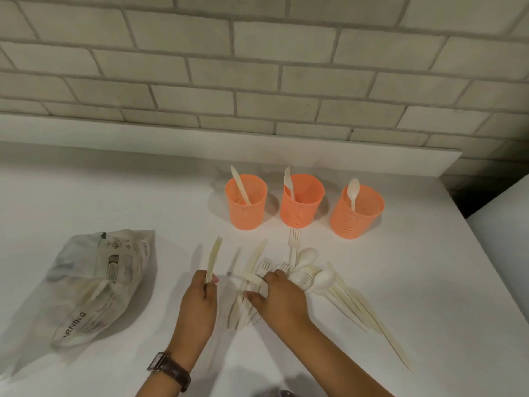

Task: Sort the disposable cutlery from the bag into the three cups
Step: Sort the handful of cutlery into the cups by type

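**Cutlery pile in front of three orange cups**

The left hand [200, 293] grips several knives [213, 259] upright, left of the cutlery pile [303, 279]. The right hand [279, 296] rests on this pile. Behind the pile stand three cups [302, 207]. The bag [97, 282] lies far left of it.

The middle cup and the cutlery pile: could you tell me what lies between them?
In the head view, one fork lies on the table between the middle cup and the cutlery pile.

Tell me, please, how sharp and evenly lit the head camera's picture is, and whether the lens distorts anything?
Head view: dim, warm light; soft shadows fall left of the bag and behind the three orange cups. Motion blur smears the cutlery pile, the right hand and the knives in the left hand. Wide-angle distortion bows the brick wall and counter edge; no strong glare.
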Available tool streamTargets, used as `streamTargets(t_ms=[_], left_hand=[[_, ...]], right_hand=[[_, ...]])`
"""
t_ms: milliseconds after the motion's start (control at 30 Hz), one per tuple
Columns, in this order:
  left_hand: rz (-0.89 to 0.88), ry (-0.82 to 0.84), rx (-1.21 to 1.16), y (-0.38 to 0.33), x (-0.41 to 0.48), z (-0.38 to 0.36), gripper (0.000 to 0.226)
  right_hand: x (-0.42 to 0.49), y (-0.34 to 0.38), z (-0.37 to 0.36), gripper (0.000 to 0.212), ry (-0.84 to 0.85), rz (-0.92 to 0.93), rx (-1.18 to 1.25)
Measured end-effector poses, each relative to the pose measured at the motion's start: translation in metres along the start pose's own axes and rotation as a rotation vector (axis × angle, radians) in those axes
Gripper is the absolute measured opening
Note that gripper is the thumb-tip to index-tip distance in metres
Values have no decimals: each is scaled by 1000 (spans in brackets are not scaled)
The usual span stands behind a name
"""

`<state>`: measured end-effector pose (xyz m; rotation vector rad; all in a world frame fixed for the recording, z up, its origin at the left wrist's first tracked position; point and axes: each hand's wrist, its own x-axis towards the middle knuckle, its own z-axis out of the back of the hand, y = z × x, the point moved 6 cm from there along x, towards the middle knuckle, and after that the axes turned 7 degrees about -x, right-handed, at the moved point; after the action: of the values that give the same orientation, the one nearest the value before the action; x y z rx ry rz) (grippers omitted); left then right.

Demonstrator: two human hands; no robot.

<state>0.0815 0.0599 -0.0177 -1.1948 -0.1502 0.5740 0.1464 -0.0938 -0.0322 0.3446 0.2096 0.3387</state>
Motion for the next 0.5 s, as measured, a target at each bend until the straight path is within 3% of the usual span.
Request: streamTargets(t_ms=[200, 333, 500], left_hand=[[119, -22, 10, 18, -7, 21, 15], [181, 78, 205, 20, -25, 16, 14], [206, 123, 308, 23, -43, -1, 33]], right_hand=[[21, 22, -3, 46, 53, 20, -70], [38, 25, 1, 21, 173, -75, -52], [47, 23, 2, 39, 327, -151, 13]])
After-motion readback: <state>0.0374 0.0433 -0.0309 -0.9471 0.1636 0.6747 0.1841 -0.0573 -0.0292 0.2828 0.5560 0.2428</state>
